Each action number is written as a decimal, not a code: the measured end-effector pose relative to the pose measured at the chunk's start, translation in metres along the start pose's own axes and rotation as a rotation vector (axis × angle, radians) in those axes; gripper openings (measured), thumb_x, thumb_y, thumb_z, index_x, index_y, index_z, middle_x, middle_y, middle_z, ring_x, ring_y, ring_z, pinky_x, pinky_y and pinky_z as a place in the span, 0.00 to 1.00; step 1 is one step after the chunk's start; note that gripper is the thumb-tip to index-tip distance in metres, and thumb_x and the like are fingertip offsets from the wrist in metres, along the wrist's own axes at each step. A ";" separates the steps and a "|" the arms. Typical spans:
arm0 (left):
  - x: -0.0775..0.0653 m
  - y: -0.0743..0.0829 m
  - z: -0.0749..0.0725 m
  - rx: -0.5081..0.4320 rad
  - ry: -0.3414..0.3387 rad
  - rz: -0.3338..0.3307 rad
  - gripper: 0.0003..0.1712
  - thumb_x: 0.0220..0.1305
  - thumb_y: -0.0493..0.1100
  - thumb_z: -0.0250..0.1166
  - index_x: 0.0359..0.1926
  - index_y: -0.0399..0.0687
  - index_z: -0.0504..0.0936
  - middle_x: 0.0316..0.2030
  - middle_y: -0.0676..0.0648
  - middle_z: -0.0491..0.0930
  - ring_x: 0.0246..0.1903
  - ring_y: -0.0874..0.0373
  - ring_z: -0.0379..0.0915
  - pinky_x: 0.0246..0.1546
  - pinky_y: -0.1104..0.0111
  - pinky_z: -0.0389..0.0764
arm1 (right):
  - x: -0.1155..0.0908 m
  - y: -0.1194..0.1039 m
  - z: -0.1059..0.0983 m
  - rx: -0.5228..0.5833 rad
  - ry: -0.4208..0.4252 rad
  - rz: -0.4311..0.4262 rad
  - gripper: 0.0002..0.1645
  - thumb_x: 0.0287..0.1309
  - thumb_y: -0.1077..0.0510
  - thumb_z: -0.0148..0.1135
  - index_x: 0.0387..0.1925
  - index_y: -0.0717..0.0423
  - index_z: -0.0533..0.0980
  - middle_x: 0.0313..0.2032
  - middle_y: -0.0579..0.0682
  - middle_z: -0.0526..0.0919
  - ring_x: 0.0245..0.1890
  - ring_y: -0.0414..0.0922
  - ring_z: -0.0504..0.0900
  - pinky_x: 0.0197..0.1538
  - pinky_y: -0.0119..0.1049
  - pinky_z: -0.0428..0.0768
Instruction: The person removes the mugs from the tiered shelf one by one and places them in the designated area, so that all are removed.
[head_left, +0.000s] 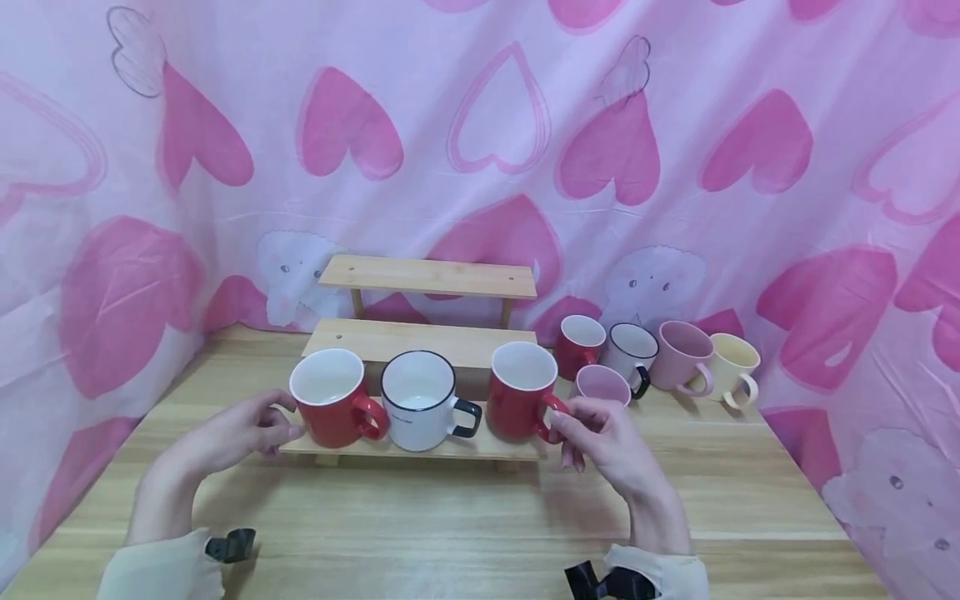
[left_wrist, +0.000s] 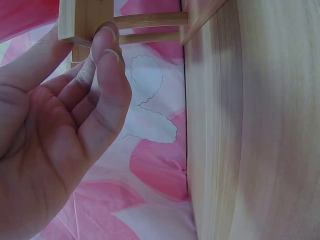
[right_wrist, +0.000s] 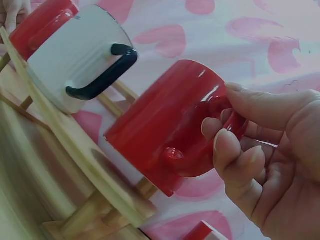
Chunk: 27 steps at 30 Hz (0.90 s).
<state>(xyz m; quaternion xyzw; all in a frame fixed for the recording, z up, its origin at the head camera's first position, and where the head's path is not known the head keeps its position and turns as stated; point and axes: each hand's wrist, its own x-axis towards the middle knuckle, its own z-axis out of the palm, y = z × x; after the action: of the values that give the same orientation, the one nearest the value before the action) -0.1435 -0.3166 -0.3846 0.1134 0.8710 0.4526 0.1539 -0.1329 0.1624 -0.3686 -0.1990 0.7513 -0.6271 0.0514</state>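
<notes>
A three-step wooden shelf (head_left: 420, 343) stands on the table. Its lowest step carries a red mug (head_left: 327, 408) at the left and a white mug with black rim and handle (head_left: 417, 412) in the middle. My left hand (head_left: 243, 429) grips the left end of that step, thumb and fingertips on either side of the board (left_wrist: 86, 20). My right hand (head_left: 611, 442) pinches the handle of another red mug (head_left: 517, 396), upright at the step's right end. In the right wrist view this red mug (right_wrist: 160, 120) is close to the board; whether it touches I cannot tell.
Right of the shelf stand several mugs: a smaller red mug (head_left: 577, 350), a black-rimmed white mug (head_left: 628, 354), a pink mug (head_left: 678, 358), a yellow mug (head_left: 727, 371) and a nearer pink mug (head_left: 602, 385). A pink heart-patterned cloth (head_left: 480, 125) hangs behind the wooden table (head_left: 420, 525).
</notes>
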 end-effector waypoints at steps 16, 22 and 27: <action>0.001 0.001 -0.001 0.024 -0.007 0.008 0.23 0.66 0.45 0.64 0.53 0.33 0.69 0.30 0.44 0.80 0.31 0.46 0.77 0.35 0.62 0.77 | -0.022 -0.011 -0.030 0.075 0.206 -0.155 0.06 0.66 0.70 0.56 0.36 0.68 0.79 0.21 0.58 0.79 0.16 0.45 0.76 0.17 0.34 0.74; 0.002 0.002 0.000 0.024 -0.007 0.005 0.24 0.66 0.45 0.65 0.54 0.33 0.69 0.30 0.43 0.79 0.31 0.46 0.76 0.36 0.62 0.76 | -0.037 -0.013 -0.048 0.073 0.287 -0.183 0.06 0.65 0.73 0.55 0.37 0.72 0.78 0.25 0.57 0.80 0.16 0.46 0.77 0.17 0.33 0.74; 0.001 0.002 0.000 0.032 -0.003 -0.017 0.25 0.66 0.46 0.65 0.54 0.33 0.69 0.30 0.43 0.80 0.32 0.46 0.77 0.37 0.60 0.76 | -0.048 -0.007 -0.065 0.077 0.302 -0.203 0.08 0.66 0.73 0.53 0.36 0.67 0.79 0.27 0.54 0.81 0.17 0.43 0.79 0.18 0.31 0.76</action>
<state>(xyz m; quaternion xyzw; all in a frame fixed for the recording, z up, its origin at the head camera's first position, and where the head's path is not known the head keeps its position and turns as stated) -0.1445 -0.3153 -0.3826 0.1090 0.8788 0.4371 0.1573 -0.1088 0.2383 -0.3570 -0.1750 0.7021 -0.6801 -0.1180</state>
